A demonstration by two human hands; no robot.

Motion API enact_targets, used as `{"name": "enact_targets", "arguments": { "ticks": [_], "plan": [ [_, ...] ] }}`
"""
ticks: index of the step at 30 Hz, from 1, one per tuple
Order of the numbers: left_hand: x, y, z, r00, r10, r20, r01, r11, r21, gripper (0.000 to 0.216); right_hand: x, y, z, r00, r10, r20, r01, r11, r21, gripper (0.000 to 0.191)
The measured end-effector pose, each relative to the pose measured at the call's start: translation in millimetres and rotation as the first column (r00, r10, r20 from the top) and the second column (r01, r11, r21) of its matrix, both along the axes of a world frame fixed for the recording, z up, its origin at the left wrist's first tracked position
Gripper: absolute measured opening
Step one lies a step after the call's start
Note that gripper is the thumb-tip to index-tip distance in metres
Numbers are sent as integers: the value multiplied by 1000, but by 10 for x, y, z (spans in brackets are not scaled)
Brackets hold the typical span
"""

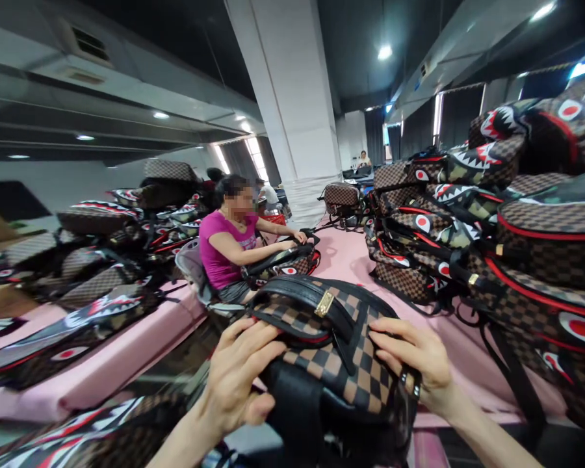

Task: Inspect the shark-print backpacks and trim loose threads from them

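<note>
In front of me a brown-and-black checkered backpack (365, 374) stands at the edge of the pink table, its top towards me. A black carry handle (292, 286) with a gold metal plate (324, 303) arches over it, and a black zipper pull hangs beside. My left hand (246, 374) grips the bag's left side near the handle's base, fingers bent over the edge and thumb lower down. On the right side, my right hand (416, 357), wearing a ring, presses its fingertips on the checkered panel and holds the bag. Its thumb is mostly hidden.
A tall pile of shark-face backpacks (429, 224) crowds the pink table (338, 257) on the right. Another pile (107, 260) covers the left table. Across from me a seated person (229, 240) in a magenta shirt handles a similar bag. A white pillar (297, 97) rises behind.
</note>
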State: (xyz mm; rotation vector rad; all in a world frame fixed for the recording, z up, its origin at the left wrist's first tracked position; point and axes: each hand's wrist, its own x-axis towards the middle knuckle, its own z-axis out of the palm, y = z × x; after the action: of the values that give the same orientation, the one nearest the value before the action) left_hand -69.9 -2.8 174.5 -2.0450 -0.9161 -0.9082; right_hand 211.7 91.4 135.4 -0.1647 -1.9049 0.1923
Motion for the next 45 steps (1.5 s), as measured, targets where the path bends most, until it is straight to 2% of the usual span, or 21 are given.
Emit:
{"name": "enact_targets", "arguments": {
  "ticks": [2,4,8,13,16,18,20,22,24,27,30,31,33,35,37,40,42,44,45],
  "plan": [
    [24,-9,-12,1000,10,-17,-10,1000,4,50,-21,-29,-103,996,-3,-84,5,1000,29,28],
    [73,-16,-5,999,22,-31,-22,1000,-3,50,-8,-52,-126,994,-8,-106,10,1000,16,28],
    [165,-39,19,997,38,-72,-40,999,-25,49,38,-209,7,999,25,-47,-26,1000,-11,30],
    [203,-67,0,997,60,-56,-63,996,-56,49,-1,-583,208,975,161,155,-178,979,105,24],
    [228,-82,4,994,72,-77,-75,996,-46,49,29,-631,151,968,240,75,-246,966,82,18],
    [249,-86,15,994,76,-82,-79,996,-29,49,95,-558,54,983,179,-36,-179,984,1,19],
    [265,-86,22,994,82,-74,-84,996,-30,49,171,-445,-37,989,17,-148,-44,982,-181,23],
    [271,-83,25,994,88,-64,-90,995,-30,49,226,-341,-83,965,-145,-220,53,925,-375,22],
    [270,-80,27,994,94,-63,-95,995,-19,51,240,-277,-75,947,-216,-237,82,878,-471,19],
    [270,-85,42,990,102,-96,-105,994,-27,53,182,-250,-7,953,-190,-236,62,884,-463,22],
    [277,-104,65,986,109,-130,-116,992,-48,54,107,-224,28,994,-26,-107,-10,947,-322,27],
    [279,-112,69,984,111,-136,-118,992,-48,54,98,-200,22,998,-12,-66,-7,959,-283,27],
    [283,-125,71,983,112,-147,-119,992,-39,55,115,-128,-1,987,-121,-110,80,945,-317,23],
    [287,-131,71,982,104,-157,-109,994,-27,55,163,-42,2,923,-304,-238,167,871,-462,19],
    [297,-132,87,982,95,-166,-102,994,-31,55,200,34,77,881,-364,-302,155,826,-542,18],
    [339,-136,164,975,112,-194,-131,988,-87,59,134,126,342,939,-237,-250,92,872,-481,19],
    [394,-143,245,957,163,-239,-205,965,-164,65,-14,196,568,988,-98,-118,38,903,-428,19],
    [477,-150,336,921,237,-309,-322,909,-264,71,-210,274,771,996,76,45,-48,898,-437,21],
    [528,-152,382,901,265,-343,-375,872,-313,74,-306,308,853,979,172,108,-103,878,-468,23]
  ]
}}
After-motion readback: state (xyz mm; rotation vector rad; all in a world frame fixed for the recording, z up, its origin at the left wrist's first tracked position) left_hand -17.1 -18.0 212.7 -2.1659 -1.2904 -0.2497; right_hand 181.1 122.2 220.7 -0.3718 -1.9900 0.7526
